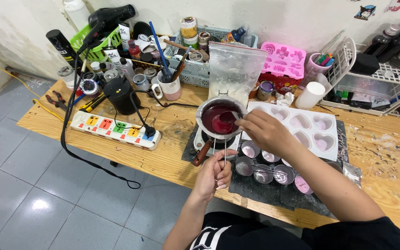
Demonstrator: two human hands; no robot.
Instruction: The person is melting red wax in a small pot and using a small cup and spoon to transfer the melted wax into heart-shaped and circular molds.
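A small metal pot [203,107] of dark red liquid sits on a little white hot plate [199,140] on the wooden table [177,125]. My right hand [264,132] holds a metal spoon [230,115] whose bowl dips into the red liquid. My left hand [213,172] grips the pot's thin wire handle [224,150] at the table's near edge. A wooden-handled tool [201,153] lies beside the hot plate. Several small round metal cups [262,171], some with pink fill, stand right of my left hand.
A white heart-shaped mould tray [302,125] lies behind my right arm. A white power strip [114,129] with coloured sockets and black cables lies to the left. A clear bag of white flakes [234,69], pink mould [282,59], white cup [310,95], mug of brushes [168,85] and baskets crowd the back.
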